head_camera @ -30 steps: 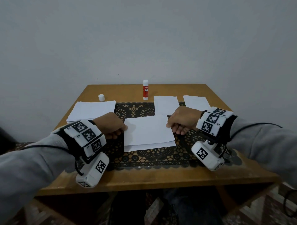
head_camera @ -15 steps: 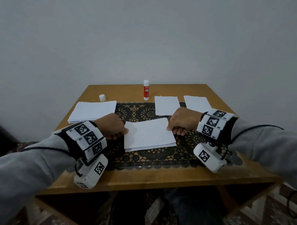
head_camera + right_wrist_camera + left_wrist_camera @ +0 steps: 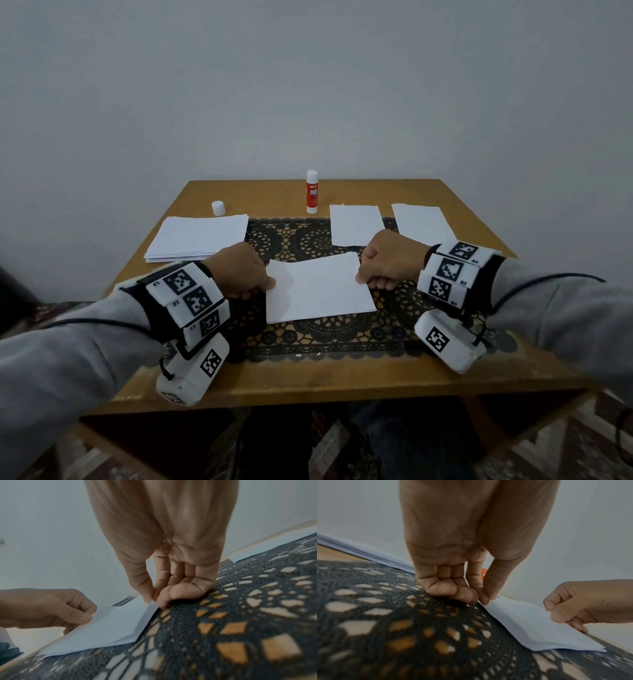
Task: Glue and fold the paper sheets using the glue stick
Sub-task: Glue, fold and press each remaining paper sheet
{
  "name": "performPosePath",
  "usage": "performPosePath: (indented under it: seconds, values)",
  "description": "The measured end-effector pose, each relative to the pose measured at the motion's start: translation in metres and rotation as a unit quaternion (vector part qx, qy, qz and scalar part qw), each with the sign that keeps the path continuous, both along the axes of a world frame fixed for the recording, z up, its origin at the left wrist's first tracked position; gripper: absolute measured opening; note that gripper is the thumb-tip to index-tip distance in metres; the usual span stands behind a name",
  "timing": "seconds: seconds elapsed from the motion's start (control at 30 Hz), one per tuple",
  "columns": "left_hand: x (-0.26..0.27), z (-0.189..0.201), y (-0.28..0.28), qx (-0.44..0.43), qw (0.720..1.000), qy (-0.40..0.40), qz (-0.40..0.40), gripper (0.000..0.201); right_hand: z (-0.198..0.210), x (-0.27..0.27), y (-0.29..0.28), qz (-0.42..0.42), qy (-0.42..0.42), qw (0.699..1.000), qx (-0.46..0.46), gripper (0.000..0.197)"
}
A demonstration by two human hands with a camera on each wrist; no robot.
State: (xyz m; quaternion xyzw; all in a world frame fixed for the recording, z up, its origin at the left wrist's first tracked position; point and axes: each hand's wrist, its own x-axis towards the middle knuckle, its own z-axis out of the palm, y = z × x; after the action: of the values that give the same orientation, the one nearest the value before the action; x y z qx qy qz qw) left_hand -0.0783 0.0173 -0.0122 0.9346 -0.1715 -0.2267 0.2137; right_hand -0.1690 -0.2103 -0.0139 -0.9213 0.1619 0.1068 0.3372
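We pinch the folded white paper sheet (image 3: pixel 318 289) at both side edges: left hand (image 3: pixel 239 270) left edge, right hand (image 3: pixel 390 260) right edge.

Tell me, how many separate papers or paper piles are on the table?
4: a stack at left, two folded sheets far right, one folded sheet held centre. Sheets inside the stack are uncountable.
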Motion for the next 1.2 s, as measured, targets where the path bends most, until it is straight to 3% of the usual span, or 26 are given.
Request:
performPosePath:
  seconds: [0.2,0.33,0.37,0.47,0.57,0.67,0.8,0.93,1.1,1.2]
  values:
    - [-0.012,-0.001,-0.009,0.102,0.983,-0.136,-0.069,0.019,0.003,0.000,0.013,0.068,-0.017,0.977,-0.199,0.023]
    - [-0.025,-0.007,-0.012,0.166,0.938,-0.240,-0.189,0.060,0.004,-0.014,0.035,0.180,-0.066,0.921,-0.340,0.027]
    - [-0.030,-0.008,-0.013,0.197,0.928,-0.222,-0.224,0.069,0.002,-0.018,0.043,0.223,-0.053,0.913,-0.339,0.032]
    - [-0.034,-0.013,-0.011,0.270,0.920,-0.108,-0.262,0.074,-0.008,-0.033,0.062,0.326,0.068,0.892,-0.307,0.074]
    - [-0.025,-0.015,-0.004,0.291,0.914,-0.086,-0.270,0.080,-0.009,-0.027,0.051,0.312,0.106,0.891,-0.311,0.085]
    - [-0.024,-0.014,-0.003,0.296,0.912,-0.084,-0.272,0.083,-0.007,-0.015,0.044,0.256,0.115,0.905,-0.319,0.088]
    - [-0.027,-0.013,-0.003,0.289,0.914,-0.081,-0.273,0.083,-0.015,-0.021,0.062,0.331,0.097,0.889,-0.302,0.084]
    - [-0.028,-0.012,-0.002,0.290,0.912,-0.084,-0.277,0.083,-0.007,-0.013,0.048,0.271,0.105,0.910,-0.295,0.076]
    - [-0.029,-0.013,0.001,0.281,0.916,-0.089,-0.273,0.081,-0.006,-0.024,0.048,0.311,0.126,0.887,-0.317,0.065]
    - [-0.032,-0.011,-0.001,0.278,0.918,-0.083,-0.270,0.080,-0.001,-0.022,0.029,0.272,0.139,0.902,-0.306,0.066]
